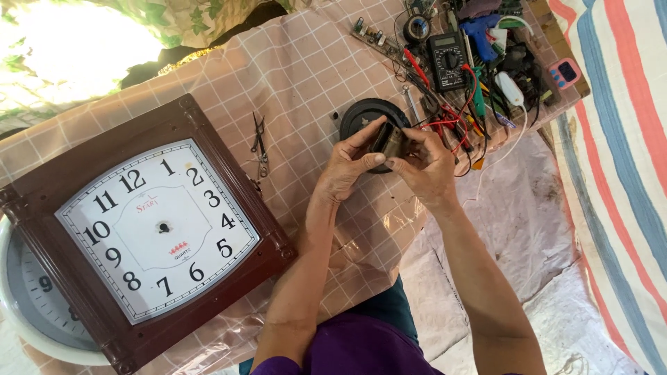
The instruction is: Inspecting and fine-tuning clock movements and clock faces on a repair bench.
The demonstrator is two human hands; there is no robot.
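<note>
Both my hands hold a small dark box-shaped clock mechanism (pixel 389 139) over the table. My left hand (pixel 349 167) grips its left side with thumb and fingers. My right hand (pixel 425 163) pinches its right side from the other end. Just behind the hands lies a round black dish (pixel 361 112). To the left lies a square brown wall clock (pixel 149 226) with a white dial and no hands on its centre pin.
A round white clock (pixel 28 305) sticks out under the brown one. Small tweezers or scissors (pixel 260 142) lie between clock and hands. A black multimeter (pixel 448 61), red leads (pixel 445 118), a circuit board (pixel 379 38) and a blue glue gun (pixel 483 35) crowd the far right.
</note>
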